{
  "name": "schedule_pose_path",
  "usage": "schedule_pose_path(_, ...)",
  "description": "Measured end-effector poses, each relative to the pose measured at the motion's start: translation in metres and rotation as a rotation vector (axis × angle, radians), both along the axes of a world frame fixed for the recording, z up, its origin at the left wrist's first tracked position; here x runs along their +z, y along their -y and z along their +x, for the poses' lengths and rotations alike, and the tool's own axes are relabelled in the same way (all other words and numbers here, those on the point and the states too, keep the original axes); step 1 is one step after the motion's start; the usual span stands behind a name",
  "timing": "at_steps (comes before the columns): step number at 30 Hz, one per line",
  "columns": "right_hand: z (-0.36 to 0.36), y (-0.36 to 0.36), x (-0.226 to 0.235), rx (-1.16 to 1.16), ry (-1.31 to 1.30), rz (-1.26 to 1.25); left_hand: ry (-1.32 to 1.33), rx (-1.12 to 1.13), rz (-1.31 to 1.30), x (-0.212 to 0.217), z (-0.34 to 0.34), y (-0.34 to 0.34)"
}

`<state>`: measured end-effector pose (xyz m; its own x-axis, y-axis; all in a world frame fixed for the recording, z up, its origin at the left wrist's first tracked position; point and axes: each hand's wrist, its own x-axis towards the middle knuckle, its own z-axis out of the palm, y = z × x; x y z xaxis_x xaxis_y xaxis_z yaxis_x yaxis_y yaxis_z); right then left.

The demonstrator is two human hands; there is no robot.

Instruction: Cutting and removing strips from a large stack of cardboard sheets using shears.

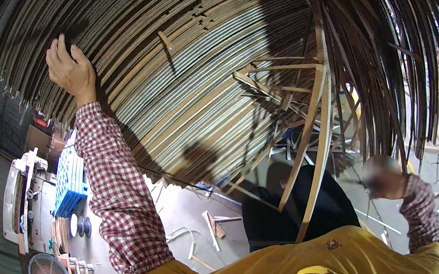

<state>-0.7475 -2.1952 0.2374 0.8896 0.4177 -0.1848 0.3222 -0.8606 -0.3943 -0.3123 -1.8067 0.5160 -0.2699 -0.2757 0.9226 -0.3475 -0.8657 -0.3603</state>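
Grey floor lies far below you, with thin strips scattered on it. Your two sleeves are soft red-checked cloth over a yellow shirt. Your left hand (71,70) lies flat, fingers a little apart, pressing the big stack of ribbed brown cardboard sheets (205,48). Your right hand (384,177) is blurry; you cannot tell its grip. One blue crate (70,181) sits farther off.

2 hands show: the left hand (71,70) and the right hand (388,178), each in 1 checked sleeve (114,183). 1 big stack of cardboard sheets (197,59), too many to count. 1 blue crate stack (70,179), 1 fan (46,269), 2 round discs (80,226).
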Motion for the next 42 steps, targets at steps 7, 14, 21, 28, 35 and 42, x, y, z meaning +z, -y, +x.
schedule_pose_path(7,0.076,-0.040,0.114,-0.264,0.113,0.677,0.021,0.045,-0.012,-0.001,-0.003,0.000)
schedule_pose_path(14,0.237,-0.086,0.140,-0.517,0.194,0.592,0.000,-0.019,-0.004,-0.001,-0.003,-0.001)
schedule_pose_path(21,0.274,-0.079,0.125,-0.557,0.137,0.640,-0.031,-0.018,0.065,-0.004,-0.001,-0.006)
schedule_pose_path(28,0.257,-0.080,0.080,-0.401,0.443,0.566,-0.018,-0.021,0.081,-0.002,-0.004,-0.004)
schedule_pose_path(35,0.152,-0.038,-0.041,-0.605,0.479,0.848,-0.040,0.023,0.058,-0.005,-0.002,-0.004)
schedule_pose_path(42,0.072,0.044,-0.116,-0.965,0.227,0.231,-0.001,0.009,0.096,-0.005,-0.006,0.000)
